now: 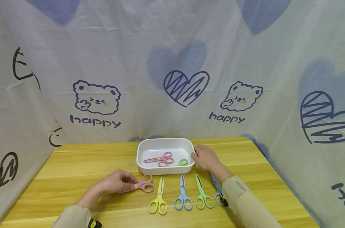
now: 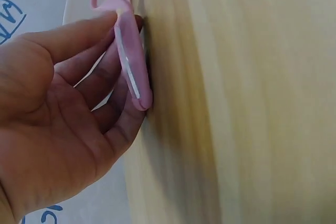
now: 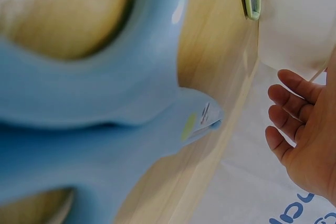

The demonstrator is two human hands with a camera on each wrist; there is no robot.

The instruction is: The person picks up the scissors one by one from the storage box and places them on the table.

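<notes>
My left hand (image 1: 119,182) pinches a pair of pink scissors (image 1: 145,183) by the blades between thumb and fingers. Its handle loops point right, toward the white plastic bin (image 1: 166,171); in the left wrist view the pink scissors (image 2: 134,61) lie along the fingertips, close over the wood. At the bin's right end, my right hand (image 1: 207,158) holds the rim, thumb over the edge and fingers outside. The right wrist view shows the loosely curved fingers (image 3: 289,106) beside the bin wall (image 3: 294,24); the thumb is hidden there. Inside the bin lie pink scissors (image 1: 159,157) and a green handle (image 1: 183,162).
In front of the bin lie yellow scissors (image 1: 160,198), blue scissors (image 1: 183,194) and green scissors (image 1: 202,193), handles toward me. Another blue pair (image 1: 216,186) is partly hidden under my right forearm. A printed white curtain (image 1: 144,110) hangs behind the wooden table (image 1: 89,158).
</notes>
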